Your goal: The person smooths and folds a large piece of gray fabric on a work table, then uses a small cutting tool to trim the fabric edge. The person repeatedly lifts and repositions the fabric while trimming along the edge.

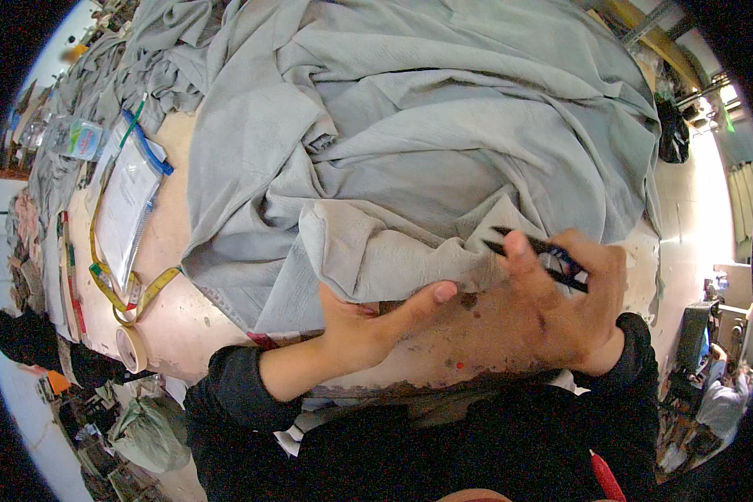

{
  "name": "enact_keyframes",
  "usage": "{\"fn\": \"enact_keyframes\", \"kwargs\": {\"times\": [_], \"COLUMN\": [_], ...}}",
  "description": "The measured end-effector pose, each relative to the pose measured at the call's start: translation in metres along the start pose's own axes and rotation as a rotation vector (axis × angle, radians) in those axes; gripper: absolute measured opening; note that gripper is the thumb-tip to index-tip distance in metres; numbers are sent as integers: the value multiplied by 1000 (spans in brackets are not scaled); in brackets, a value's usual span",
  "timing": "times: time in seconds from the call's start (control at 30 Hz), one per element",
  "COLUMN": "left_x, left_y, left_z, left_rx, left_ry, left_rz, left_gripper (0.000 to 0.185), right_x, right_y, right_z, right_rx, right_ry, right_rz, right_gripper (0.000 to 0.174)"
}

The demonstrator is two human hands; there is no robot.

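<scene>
A large heap of grey fabric (414, 144) covers much of the table before me. My left hand (376, 326) grips the fabric's near edge, its thumb on top and the fingers hidden beneath the cloth. In my right hand (558, 301) is a pair of small black thread snips (561, 267), blades pointing left over the fabric and apart at the tips. The right thumb and forefinger are near the cloth edge; blur hides whether they touch it. Bare, stained tabletop (470, 357) shows below both hands.
On the left lie a plastic zip pouch with papers (125, 207), a yellow measuring tape (157, 298), a roll of tape (131, 349) and a plastic bottle (78, 138). More grey cloth (176, 69) is piled at the upper left. Another person (725, 398) is far right.
</scene>
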State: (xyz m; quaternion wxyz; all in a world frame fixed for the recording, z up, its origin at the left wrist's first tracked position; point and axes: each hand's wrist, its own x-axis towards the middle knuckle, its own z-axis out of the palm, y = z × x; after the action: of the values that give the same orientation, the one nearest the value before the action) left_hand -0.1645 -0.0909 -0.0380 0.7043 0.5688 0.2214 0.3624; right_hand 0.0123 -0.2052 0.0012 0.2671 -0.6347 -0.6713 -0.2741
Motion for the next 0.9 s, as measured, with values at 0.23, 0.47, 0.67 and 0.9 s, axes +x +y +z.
{"fn": "enact_keyframes", "kwargs": {"times": [0.23,0.47,0.67,0.9], "left_x": [5,4,13,27], "left_y": [-4,-6,-4,4], "left_z": [0,-5,-4,-22], "left_rx": [-51,-109,-74,309], "left_ry": [20,-27,-107,-395], "left_rz": [21,-183,-162,-184], "left_gripper": [20,21,25,30], "right_x": [2,-5,-5,2], "right_y": [6,1,12,29], "right_z": [0,20,35,42], "right_rx": [499,587,881,1328], "right_ry": [-145,-230,-306,-440], "right_rz": [85,60,463,1052], "right_gripper": [52,59,32,15]}}
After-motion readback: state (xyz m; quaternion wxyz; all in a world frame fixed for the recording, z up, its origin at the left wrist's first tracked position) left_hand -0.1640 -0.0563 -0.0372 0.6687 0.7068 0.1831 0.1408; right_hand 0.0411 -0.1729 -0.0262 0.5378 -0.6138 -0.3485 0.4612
